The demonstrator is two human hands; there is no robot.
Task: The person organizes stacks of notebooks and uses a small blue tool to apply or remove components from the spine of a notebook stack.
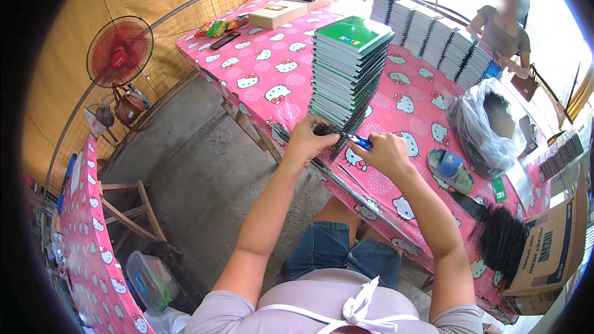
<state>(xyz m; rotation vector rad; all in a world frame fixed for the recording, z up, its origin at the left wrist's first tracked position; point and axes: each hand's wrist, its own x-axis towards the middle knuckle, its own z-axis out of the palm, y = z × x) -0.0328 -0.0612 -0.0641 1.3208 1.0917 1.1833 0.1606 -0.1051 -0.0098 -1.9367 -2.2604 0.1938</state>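
My left hand (307,139) is closed, thumb and fingers pinching a black spiral binding (336,148) at the table's near edge. Whatever pages belong to this binding are mostly hidden. In my right hand (387,154) is a pair of blue-handled pliers (361,141), its metal jaws right at the binding's end. Just beyond both hands rises a tall stack of spiral notebooks (340,80) with green covers and black coils along the right side.
Rows of bound notebooks (424,28) stand at the back right, near another person (507,31). On the pink cartoon-print table (408,148) sit a plastic bag of black coils (476,124), loose coils (502,238), a cardboard box (550,241) and a phone (225,40). A red fan (120,52) is left.
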